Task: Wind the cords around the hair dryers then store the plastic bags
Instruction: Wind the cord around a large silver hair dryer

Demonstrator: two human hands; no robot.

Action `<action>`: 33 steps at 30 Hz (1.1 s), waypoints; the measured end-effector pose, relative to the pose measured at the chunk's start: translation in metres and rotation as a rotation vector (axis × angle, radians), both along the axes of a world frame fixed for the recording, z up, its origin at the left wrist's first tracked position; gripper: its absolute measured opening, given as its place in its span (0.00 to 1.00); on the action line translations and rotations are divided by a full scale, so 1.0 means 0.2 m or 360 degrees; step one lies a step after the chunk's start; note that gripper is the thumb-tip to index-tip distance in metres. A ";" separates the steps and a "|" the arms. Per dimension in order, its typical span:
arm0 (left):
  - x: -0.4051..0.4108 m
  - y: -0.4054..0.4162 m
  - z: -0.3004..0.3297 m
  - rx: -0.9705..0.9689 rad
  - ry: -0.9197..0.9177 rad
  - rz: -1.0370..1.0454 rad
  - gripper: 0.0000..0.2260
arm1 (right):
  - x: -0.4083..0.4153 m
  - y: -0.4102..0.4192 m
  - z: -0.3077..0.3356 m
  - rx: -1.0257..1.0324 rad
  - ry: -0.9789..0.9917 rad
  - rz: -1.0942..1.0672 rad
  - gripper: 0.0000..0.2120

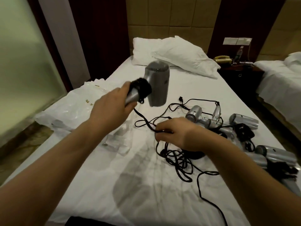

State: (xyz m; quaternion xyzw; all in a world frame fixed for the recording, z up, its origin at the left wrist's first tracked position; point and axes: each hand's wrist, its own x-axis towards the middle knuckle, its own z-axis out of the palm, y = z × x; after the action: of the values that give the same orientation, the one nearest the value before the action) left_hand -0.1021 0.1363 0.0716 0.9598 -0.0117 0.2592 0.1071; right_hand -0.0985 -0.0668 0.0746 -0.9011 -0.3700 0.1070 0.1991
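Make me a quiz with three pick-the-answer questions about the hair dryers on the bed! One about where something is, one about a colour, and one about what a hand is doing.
1. Where do the plastic bags lie?
A. On the bed's left side
B. On the nightstand
C. On the pillows

2. What colour is the cord lying loose on the sheet?
A. White
B. Black
C. Red

3. What is the left hand doing?
A. Resting flat on the sheet
B. Holding a telephone
C. Gripping the handle of the raised hair dryer

Answers:
1 A: the crinkled clear bags spread over the white sheet left of the dryers.
2 B: the cord loops dark black against the white bed.
3 C: the fingers curl round the silver handle, which already carries wound cord, while the right hand pinches the cord.
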 end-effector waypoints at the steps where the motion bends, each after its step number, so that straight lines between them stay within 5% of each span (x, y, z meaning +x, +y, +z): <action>1: 0.00 0.02 -0.02 0.0084 0.0093 0.0027 0.24 | 0.01 -0.03 0.01 -0.0007 -0.0019 -0.0020 0.07; 9: -0.11 -0.09 -0.13 0.0926 0.0586 -0.0176 0.25 | 0.05 0.04 0.08 0.0082 -0.0316 -0.0014 0.07; 13: -0.18 -0.10 -0.12 0.0882 0.0692 -0.0411 0.18 | 0.13 0.05 0.03 0.0318 -0.0278 -0.0078 0.05; 17: -0.20 -0.07 -0.11 0.0839 0.0704 -0.0447 0.30 | 0.20 0.02 -0.04 0.0398 -0.0252 -0.0251 0.14; 22: -0.23 0.01 -0.04 0.0128 0.0860 -0.0786 0.43 | 0.20 -0.03 -0.07 0.0365 0.0185 -0.0314 0.24; 27: -0.24 0.00 0.03 -0.1023 0.0788 -0.1012 0.31 | 0.22 -0.12 -0.30 0.0828 0.0853 -0.0740 0.13; 31: -0.18 -0.03 0.06 -0.1516 0.0384 -0.0855 0.06 | 0.19 -0.09 -0.50 0.0547 0.0995 -0.0675 0.10; 33: -0.16 -0.06 0.07 -0.1619 0.0266 -0.0729 0.10 | 0.15 -0.08 -0.55 0.0273 0.0896 -0.0552 0.10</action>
State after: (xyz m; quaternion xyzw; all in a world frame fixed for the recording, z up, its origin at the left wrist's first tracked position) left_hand -0.1338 0.1244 0.0859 0.7775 -0.0846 0.1253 0.6105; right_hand -0.0683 -0.0837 -0.0347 -0.8658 -0.1494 0.2845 0.3837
